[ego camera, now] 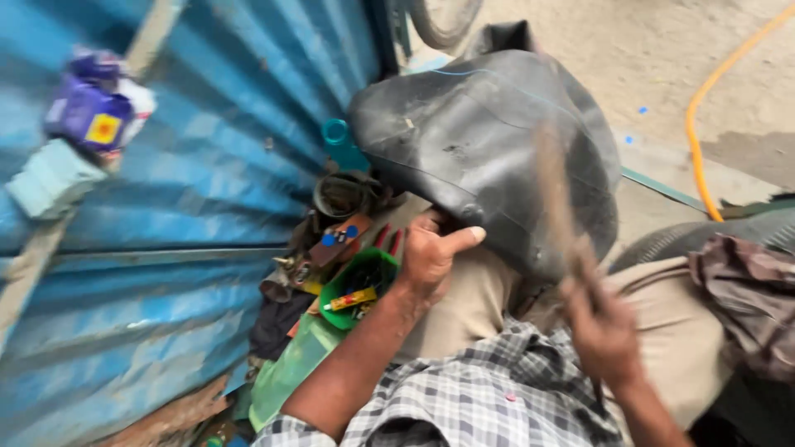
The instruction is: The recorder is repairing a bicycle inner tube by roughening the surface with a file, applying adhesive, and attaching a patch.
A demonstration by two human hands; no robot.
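Fingers of the left hand curl under the lower edge of a black rubber inner tube, thumb stretched out along it; the tube lies draped over the person's knees. The right hand is closed round a thin stick-like tool, blurred by motion, raised in front of the tube. Just left of the left hand sits a green bowl holding a small yellow and red tube. Beside it lie dark odds and ends against a blue corrugated metal wall. A purple packet with a yellow square label hangs high on that wall. An orange hose crosses the ground on the right.
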